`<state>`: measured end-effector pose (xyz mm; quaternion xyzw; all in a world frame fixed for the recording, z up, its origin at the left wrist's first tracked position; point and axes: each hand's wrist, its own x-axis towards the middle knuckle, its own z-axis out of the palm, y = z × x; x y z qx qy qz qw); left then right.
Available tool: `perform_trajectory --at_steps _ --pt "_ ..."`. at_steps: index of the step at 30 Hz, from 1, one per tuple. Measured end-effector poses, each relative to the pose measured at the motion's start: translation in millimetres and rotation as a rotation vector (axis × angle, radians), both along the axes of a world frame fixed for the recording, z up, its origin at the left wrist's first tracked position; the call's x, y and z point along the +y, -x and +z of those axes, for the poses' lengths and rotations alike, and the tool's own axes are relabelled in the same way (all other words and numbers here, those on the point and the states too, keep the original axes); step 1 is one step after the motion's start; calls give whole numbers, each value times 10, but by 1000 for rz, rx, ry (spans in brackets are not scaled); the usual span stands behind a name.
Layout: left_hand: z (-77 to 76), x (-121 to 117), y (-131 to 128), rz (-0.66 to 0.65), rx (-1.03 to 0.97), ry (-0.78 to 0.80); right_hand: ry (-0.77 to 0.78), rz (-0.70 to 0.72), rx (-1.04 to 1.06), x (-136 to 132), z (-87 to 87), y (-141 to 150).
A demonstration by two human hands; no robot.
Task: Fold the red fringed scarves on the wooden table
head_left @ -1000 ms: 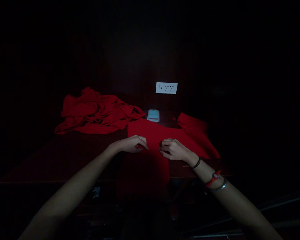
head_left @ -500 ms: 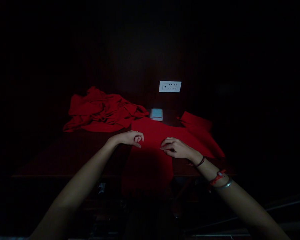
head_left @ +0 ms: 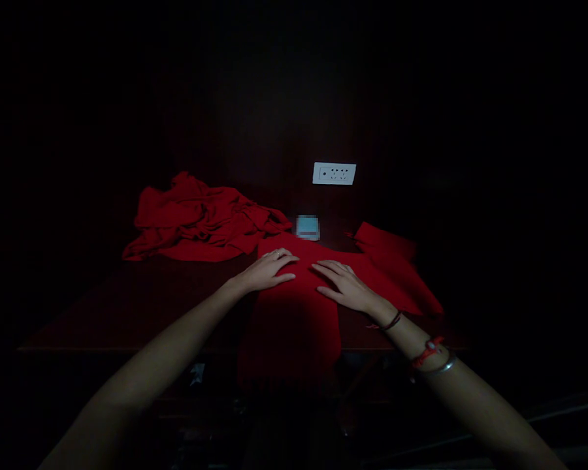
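Note:
A length of red cloth (head_left: 294, 320) lies across a dark table, its near end hanging over the front edge. It looks like a scarf, with what may be a fringe at the dim lower end. Flat on its left side rests my left hand (head_left: 269, 269), fingers stretched toward the middle, a ring on one finger. My right hand (head_left: 343, 284) lies on the cloth's right side with fingers extended and apart. Neither hand grips anything. From under my right hand the cloth runs on to the right, where a folded red part (head_left: 389, 254) lies.
A crumpled heap of red cloth (head_left: 200, 219) sits at the back left of the table (head_left: 142, 307). Behind the cloth stands a small pale-blue blurred object (head_left: 308, 227). A white socket plate (head_left: 334, 173) is on the dark wall. Much of the surroundings is too dark to make out.
Both hands' curled fingers have straightened and now lie flat on the cloth. My left hand has moved right, further onto it; my right hand has shifted slightly away from me.

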<state>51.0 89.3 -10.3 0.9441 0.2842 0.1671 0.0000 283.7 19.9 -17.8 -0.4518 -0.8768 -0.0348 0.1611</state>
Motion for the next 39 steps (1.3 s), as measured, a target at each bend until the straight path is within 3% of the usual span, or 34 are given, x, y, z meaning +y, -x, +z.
perform_trajectory --at_steps 4,6,9,13,18,22,25,29,33,39 --pt "-102 40 -32 -50 262 117 176 -68 -144 45 -114 -47" --pt "-112 51 -28 -43 302 146 211 -74 -151 50 -132 -64" --pt "-103 51 -3 -50 287 138 190 -114 -111 55 -97 -94" --pt "-75 43 56 -51 262 97 70 -301 -10 81 -11 -210" --pt "11 -34 26 -30 168 -4 146 -460 -7 117 -14 -347" --pt "41 -127 -183 -72 105 -71 260 -409 -47 116 -32 -336" --pt "24 -156 -391 -168 147 -60 211 -293 -40 17 73 -389" --pt "24 -117 -625 -259 172 -20 151 -94 -81 -305 235 -567" --pt "17 -73 -767 -296 132 21 57 -134 -223 -594 196 -680" --pt "-42 -182 -802 -396 137 -68 -58 -176 -324 -673 118 -644"
